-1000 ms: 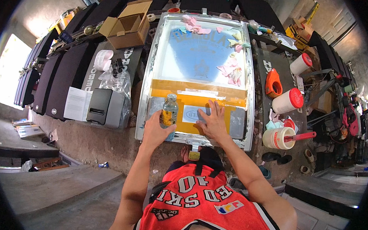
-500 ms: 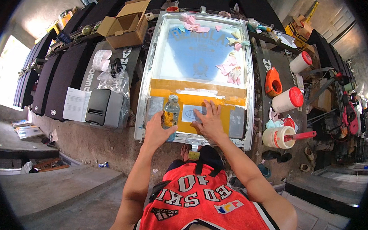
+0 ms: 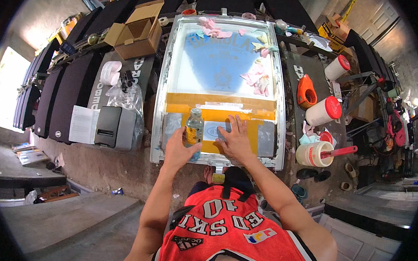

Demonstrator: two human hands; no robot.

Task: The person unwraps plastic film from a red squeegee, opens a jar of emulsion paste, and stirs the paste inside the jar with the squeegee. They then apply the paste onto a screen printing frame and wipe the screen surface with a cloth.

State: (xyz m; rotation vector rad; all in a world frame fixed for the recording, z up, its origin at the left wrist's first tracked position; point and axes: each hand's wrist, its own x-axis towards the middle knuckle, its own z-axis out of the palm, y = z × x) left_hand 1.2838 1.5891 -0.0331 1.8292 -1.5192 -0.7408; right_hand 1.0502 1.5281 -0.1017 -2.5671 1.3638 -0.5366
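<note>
A large metal-framed printing screen (image 3: 162,104) lies flat in front of me, with a blue mesh area, pink paper scraps and a band of orange tape. My left hand (image 3: 180,149) grips a small clear bottle (image 3: 194,126) with yellowish liquid, standing on the near part of the screen. My right hand (image 3: 236,139) presses flat, fingers spread, on a grey cloth or patch (image 3: 214,131) in the taped area just right of the bottle.
An open cardboard box (image 3: 136,30), a roll (image 3: 110,72), a plastic bag (image 3: 126,94) and a grey printer (image 3: 114,127) sit left. White tubs with red lids (image 3: 323,110), an orange jug (image 3: 307,90) and a bucket with a red stick (image 3: 314,152) stand right. Dark platens surround the station.
My left hand has closed around the bottle and shifted slightly right. My right hand stays pressed on the screen, moving a little over the patch.
</note>
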